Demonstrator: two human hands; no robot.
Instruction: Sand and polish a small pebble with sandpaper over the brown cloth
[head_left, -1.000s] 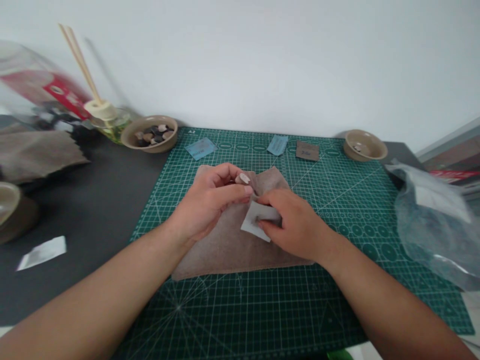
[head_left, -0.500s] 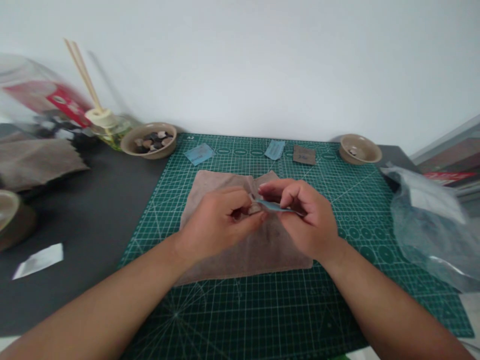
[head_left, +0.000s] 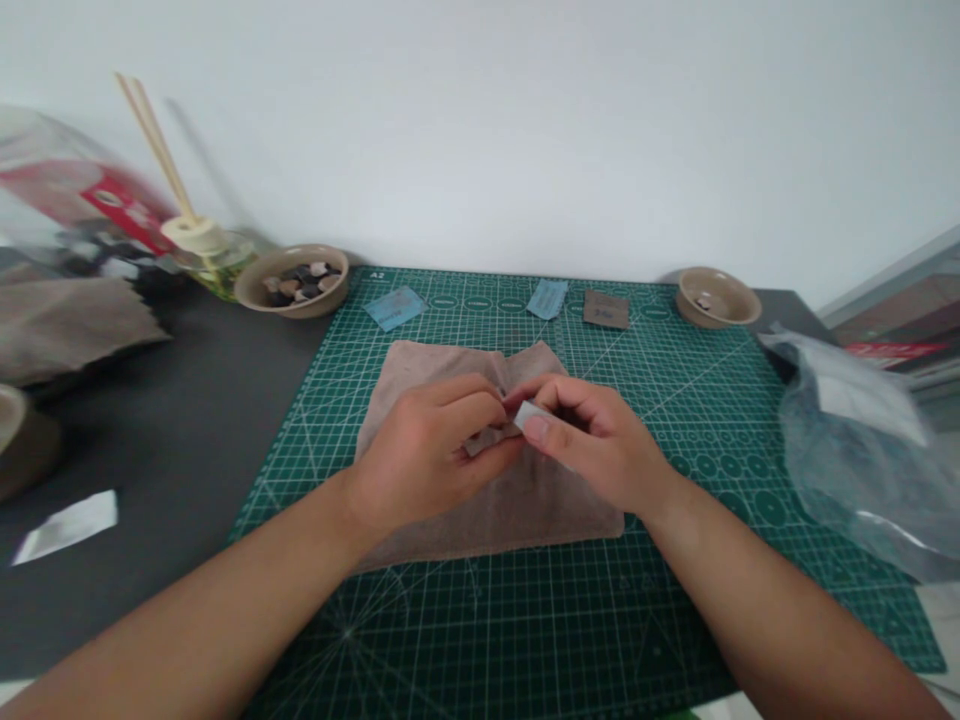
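Over a brown cloth, my two hands meet with their fingertips close together. My left hand is closed on a small pale stone-like piece, mostly covered by the fingers. My right hand pinches a small folded piece of sandpaper, its light grey end showing beside the thumb and lying against the left fingertips. How far the sandpaper touches the piece is hidden.
A green cutting mat lies beneath. Behind are blue sandpaper pieces, a brown piece, a bowl of stones and another bowl. A reed diffuser stands left; a plastic bag lies right.
My right hand has turned, so its thumb now lies along the top of the sandpaper, whose grey end shows instead of its blue side. My left hand keeps its grip.
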